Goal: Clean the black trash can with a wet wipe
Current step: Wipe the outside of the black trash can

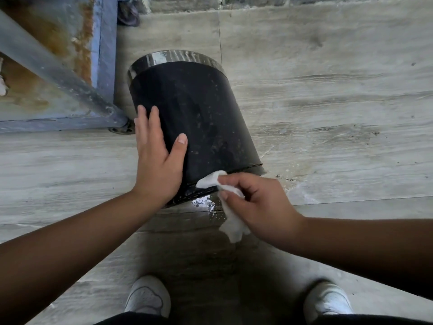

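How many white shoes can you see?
2. One white shoe is at the bottom, left of middle, below the left hand. The other white shoe is at the bottom right. Both are partly cut off by dark trousers.

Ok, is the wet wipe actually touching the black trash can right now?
Touching. The head view shows the wet wipe, pinched in the right hand, pressed against the black trash can near its lower edge.
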### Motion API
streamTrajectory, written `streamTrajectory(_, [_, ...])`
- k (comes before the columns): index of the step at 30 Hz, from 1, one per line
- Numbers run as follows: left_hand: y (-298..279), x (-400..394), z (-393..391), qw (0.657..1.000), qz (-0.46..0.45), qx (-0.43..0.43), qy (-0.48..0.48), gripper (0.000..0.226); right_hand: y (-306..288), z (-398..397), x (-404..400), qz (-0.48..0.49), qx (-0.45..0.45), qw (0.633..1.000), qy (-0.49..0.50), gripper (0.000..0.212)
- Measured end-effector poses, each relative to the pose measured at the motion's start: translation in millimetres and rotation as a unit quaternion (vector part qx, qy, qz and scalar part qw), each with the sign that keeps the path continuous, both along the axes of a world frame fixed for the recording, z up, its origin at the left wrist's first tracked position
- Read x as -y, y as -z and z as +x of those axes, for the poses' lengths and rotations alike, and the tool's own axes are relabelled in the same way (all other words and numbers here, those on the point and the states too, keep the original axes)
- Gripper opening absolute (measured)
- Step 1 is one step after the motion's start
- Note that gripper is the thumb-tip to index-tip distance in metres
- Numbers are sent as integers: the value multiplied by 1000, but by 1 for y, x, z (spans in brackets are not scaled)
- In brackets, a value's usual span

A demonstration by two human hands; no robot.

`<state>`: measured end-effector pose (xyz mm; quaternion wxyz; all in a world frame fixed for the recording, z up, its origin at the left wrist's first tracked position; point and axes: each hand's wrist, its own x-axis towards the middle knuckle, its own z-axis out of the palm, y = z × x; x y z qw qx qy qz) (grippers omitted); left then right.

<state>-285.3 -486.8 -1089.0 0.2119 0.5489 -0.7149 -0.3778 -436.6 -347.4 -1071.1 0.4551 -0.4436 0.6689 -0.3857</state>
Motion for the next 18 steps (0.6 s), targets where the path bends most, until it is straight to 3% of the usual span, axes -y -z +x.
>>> streamTrajectory(3, [-5, 0, -6, 1000, 5, -6, -7, 74, -8, 16, 8, 3, -3, 999, -48, 29])
streamTrajectory(6, [-8, 1, -8, 1000, 8, -17, -13, 71, -18, 31, 14, -19, -38, 980, -192, 27])
streamTrajectory(9, [-17, 25, -7, 996, -73, 59, -8, 57, -24, 37, 8, -27, 14, 954, -298, 22])
streamTrajectory(13, [-18, 78, -14, 988, -129, 74, 41, 42, -26, 26, -2, 48, 102, 950, -291, 12])
streamTrajectory(15, [-11, 96, -20, 989, -92, 104, 48, 59, -23, 16, -8, 111, 158, 947, -258, 4])
streamTrajectory(18, [-4, 127, -24, 982, -30, 178, 58, 83, -20, 3, -15, 166, 242, 932, -213, 23])
